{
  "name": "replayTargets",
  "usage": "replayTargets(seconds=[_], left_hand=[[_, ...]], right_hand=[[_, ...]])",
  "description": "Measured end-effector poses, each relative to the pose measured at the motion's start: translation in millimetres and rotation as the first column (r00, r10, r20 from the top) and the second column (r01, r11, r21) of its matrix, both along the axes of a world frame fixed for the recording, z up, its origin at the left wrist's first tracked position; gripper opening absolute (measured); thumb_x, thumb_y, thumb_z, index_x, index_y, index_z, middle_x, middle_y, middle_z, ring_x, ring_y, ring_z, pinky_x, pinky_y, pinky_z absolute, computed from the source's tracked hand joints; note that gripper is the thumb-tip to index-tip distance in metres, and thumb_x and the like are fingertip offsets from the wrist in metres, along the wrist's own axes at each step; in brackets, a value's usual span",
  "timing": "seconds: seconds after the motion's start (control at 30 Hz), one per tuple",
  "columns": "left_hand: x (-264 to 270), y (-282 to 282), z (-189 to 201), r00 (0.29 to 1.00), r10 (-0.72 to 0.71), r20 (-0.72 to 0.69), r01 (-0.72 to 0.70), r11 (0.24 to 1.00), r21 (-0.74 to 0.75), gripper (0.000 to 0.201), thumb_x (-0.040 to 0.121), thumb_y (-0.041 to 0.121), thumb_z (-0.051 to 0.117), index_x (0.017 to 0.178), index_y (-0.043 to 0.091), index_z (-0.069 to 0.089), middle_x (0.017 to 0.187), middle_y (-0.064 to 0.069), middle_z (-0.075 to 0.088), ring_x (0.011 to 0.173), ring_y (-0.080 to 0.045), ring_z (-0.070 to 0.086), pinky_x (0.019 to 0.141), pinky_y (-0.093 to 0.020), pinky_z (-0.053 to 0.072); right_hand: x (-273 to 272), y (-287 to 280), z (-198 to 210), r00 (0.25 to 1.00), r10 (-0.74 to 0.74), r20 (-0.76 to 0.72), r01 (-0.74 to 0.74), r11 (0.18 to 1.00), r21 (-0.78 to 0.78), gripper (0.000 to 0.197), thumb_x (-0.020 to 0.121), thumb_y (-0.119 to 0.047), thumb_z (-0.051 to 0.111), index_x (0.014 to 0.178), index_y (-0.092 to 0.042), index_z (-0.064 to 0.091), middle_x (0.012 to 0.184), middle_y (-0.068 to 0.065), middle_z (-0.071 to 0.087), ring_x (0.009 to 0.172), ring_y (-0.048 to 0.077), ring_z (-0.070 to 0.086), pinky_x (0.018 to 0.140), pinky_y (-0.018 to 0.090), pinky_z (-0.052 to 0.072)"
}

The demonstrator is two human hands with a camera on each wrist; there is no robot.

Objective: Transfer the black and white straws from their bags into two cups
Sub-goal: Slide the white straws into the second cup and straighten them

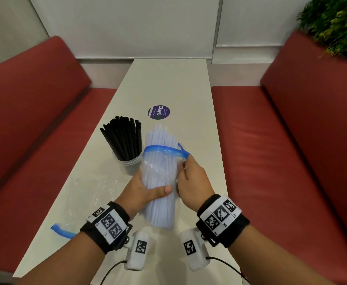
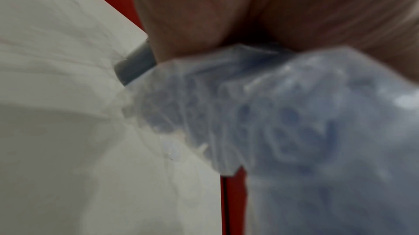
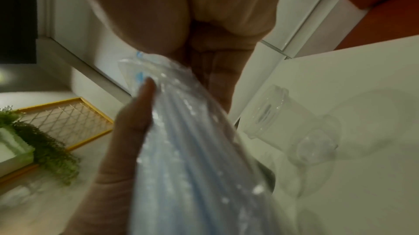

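Note:
Black straws (image 1: 124, 138) stand in a clear cup (image 1: 127, 164) on the white table (image 1: 168, 83). Just right of it I hold a clear bag with a blue zip rim (image 1: 164, 150), upright and open at the top. White straws (image 1: 160, 171) fill it and poke out above the rim. My left hand (image 1: 148, 192) grips the bundle through the bag, thumb across the front. My right hand (image 1: 186, 167) pinches the bag's right side just under the rim. In the right wrist view an empty clear cup (image 3: 267, 113) stands on the table beside the bag (image 3: 192, 149). The left wrist view shows the bagged straw ends (image 2: 294, 113), blurred.
An empty clear bag (image 1: 82, 194) with a blue zip strip (image 1: 62, 230) lies flat on the table's near left. A round purple sticker (image 1: 159, 112) is on the tabletop beyond the straws. Red bench seats (image 1: 271, 140) flank the table; a plant (image 1: 333, 23) is at the far right.

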State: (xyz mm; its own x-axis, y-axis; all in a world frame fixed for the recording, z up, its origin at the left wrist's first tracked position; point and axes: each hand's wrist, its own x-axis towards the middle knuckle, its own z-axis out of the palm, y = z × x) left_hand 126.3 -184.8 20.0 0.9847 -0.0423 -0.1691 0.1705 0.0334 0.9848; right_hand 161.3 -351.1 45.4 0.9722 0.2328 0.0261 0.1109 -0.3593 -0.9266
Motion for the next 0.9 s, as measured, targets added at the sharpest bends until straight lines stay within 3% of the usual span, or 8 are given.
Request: replayTargets(seconds=[0.1,0.27,0.37,0.47,0.53,0.67,0.77,0.9], left_hand=[[3,5,-4,0.997,0.048,0.053,-0.05,0.998,0.034,0.089,0.055,0.033,0.096,0.133,0.016,0.056,0.12,-0.01,0.074,0.112,-0.028,0.072,0.095,-0.053,0.058],[3,6,-6,0.993,0.11,0.049,-0.112,0.993,0.043,0.074,0.056,0.03,0.091,0.123,0.023,0.06,0.114,-0.003,0.077,0.109,-0.025,0.073,0.09,-0.046,0.061],[5,3,-7,0.995,0.1,0.003,-0.1,0.994,0.044,0.069,0.064,0.027,0.091,0.126,0.024,0.06,0.116,-0.004,0.076,0.11,-0.026,0.073,0.09,-0.046,0.061],[5,-3,-2,0.995,-0.021,-0.096,0.023,0.999,0.027,0.058,0.079,0.022,0.084,0.131,0.019,0.058,0.112,-0.005,0.078,0.107,-0.025,0.074,0.083,-0.035,0.062],[5,-8,5,0.985,-0.085,-0.147,0.093,0.994,0.05,0.051,0.084,0.029,0.077,0.13,0.019,0.059,0.107,-0.002,0.079,0.104,-0.02,0.076,0.08,-0.03,0.061],[12,-8,17,0.956,-0.137,-0.259,0.145,0.989,0.014,0.052,0.091,0.043,0.068,0.136,0.019,0.057,0.119,-0.008,0.076,0.112,-0.025,0.073,0.093,-0.039,0.059],[20,-9,25,0.917,-0.15,-0.37,0.139,0.989,-0.057,0.056,0.09,0.049,0.067,0.135,0.017,0.061,0.124,-0.013,0.075,0.117,-0.03,0.071,0.103,-0.046,0.054],[29,-15,33,0.871,-0.141,-0.471,0.116,0.99,-0.081,0.062,0.084,0.054,0.068,0.131,0.014,0.066,0.12,-0.012,0.077,0.116,-0.029,0.072,0.106,-0.046,0.052]], right_hand=[[-2,3,1,0.981,-0.011,-0.194,0.039,0.989,0.144,0.016,0.095,-0.024,0.038,0.089,-0.01,0.041,0.076,0.012,0.058,0.062,0.036,0.058,0.064,0.06,0.058],[-1,0,-1,0.922,-0.014,-0.387,0.139,0.944,0.299,0.015,0.092,-0.006,0.045,0.079,-0.012,0.042,0.075,0.018,0.055,0.062,0.031,0.058,0.07,0.063,0.057],[-1,0,-7,0.958,-0.043,-0.283,0.09,0.983,0.157,0.011,0.079,-0.018,0.054,0.075,-0.02,0.044,0.081,0.011,0.062,0.07,0.04,0.065,0.066,0.062,0.059],[5,-7,-12,0.981,0.009,-0.194,-0.001,0.999,0.043,0.022,0.082,-0.017,0.057,0.091,-0.028,0.041,0.1,0.001,0.064,0.073,0.027,0.066,0.061,0.038,0.059],[9,-13,-9,0.985,0.072,-0.157,-0.077,0.997,-0.026,0.019,0.089,-0.01,0.051,0.099,-0.024,0.045,0.095,0.0,0.063,0.071,0.021,0.062,0.06,0.024,0.054],[17,-19,3,0.948,0.166,-0.273,-0.143,0.984,0.101,0.018,0.092,-0.015,0.043,0.103,-0.012,0.057,0.091,0.01,0.063,0.074,0.027,0.064,0.076,0.051,0.062],[27,-20,9,0.959,0.169,-0.226,-0.165,0.986,0.04,0.022,0.097,-0.029,0.051,0.11,-0.011,0.055,0.087,0.004,0.064,0.071,0.026,0.07,0.063,0.04,0.062],[42,-19,6,0.976,0.155,-0.154,-0.177,0.974,-0.14,0.02,0.093,-0.037,0.051,0.103,-0.019,0.054,0.074,-0.003,0.062,0.074,0.026,0.069,0.077,0.049,0.06]])
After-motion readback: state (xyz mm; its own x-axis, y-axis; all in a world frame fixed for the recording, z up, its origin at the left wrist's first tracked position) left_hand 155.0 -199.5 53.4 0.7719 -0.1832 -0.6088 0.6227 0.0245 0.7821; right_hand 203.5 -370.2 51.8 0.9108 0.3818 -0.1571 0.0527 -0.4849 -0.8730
